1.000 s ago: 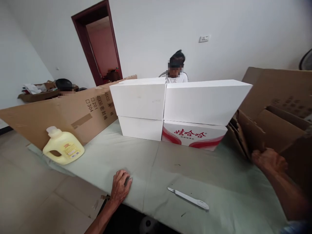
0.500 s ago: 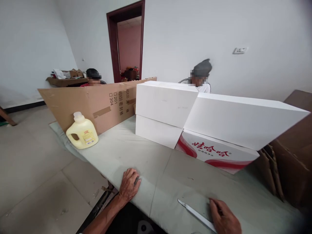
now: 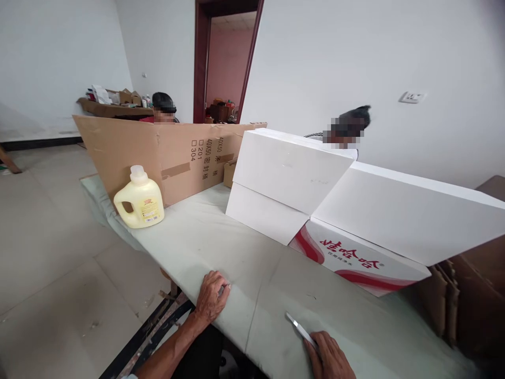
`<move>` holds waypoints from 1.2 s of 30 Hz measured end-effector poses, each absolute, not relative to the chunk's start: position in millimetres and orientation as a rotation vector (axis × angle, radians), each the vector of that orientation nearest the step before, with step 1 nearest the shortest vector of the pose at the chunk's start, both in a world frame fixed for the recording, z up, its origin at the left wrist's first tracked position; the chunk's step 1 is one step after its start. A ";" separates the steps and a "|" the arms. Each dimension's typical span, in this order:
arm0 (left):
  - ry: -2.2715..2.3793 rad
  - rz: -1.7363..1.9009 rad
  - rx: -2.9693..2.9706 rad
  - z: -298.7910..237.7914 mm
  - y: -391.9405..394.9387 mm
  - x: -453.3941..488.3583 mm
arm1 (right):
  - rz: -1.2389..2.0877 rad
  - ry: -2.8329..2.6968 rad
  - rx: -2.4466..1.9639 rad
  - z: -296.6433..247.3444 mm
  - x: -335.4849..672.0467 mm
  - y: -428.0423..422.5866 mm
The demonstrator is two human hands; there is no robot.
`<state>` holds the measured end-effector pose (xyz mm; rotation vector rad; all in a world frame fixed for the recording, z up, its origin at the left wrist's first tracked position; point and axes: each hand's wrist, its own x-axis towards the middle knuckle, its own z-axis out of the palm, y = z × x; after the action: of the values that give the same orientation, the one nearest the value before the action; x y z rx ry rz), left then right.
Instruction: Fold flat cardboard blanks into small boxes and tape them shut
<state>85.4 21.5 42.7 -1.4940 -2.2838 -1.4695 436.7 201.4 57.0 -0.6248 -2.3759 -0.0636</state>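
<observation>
My left hand [image 3: 213,296] rests on the table's near edge with its fingers curled closed. Whatever may be inside its fingers is hidden. A slim scalpel [image 3: 302,330] with a pale handle points up and left, its blade end just over the cloth. My right hand [image 3: 330,358] is closed around the handle's rear part, at the bottom of the view. Both hands are on the pale green cloth-covered table [image 3: 272,284], with a stretch of cloth between them.
White boxes [image 3: 292,168] and a red-and-white printed carton [image 3: 355,258] stand stacked ahead. A yellow jug [image 3: 142,202] stands at left before a brown cardboard panel [image 3: 185,158]. Folded cardboard [image 3: 442,300] leans at right. Two people sit beyond the boxes.
My right hand has moved left and closed on the scalpel, which lay beside it on the cloth. The left hand stays nearly in place. The view has shifted a little.
</observation>
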 end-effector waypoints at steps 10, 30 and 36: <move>-2.488 -1.667 -1.517 71.6 21.7 39.0 | -0.096 -2.411 -0.528 80.1 328.7 218.6; -1.890 -1.528 -2.273 232.7 56.6 20.7 | -0.076 -2.436 -0.531 62.1 303.5 241.5; -2.219 -1.368 -1.657 201.3 77.9 -96.4 | -0.029 -2.423 -0.573 62.7 303.5 239.8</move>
<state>-96.4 77.9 201.3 -1.6569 -2.2188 -1.3683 303.5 239.8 62.7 -0.5732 -2.4226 -0.0292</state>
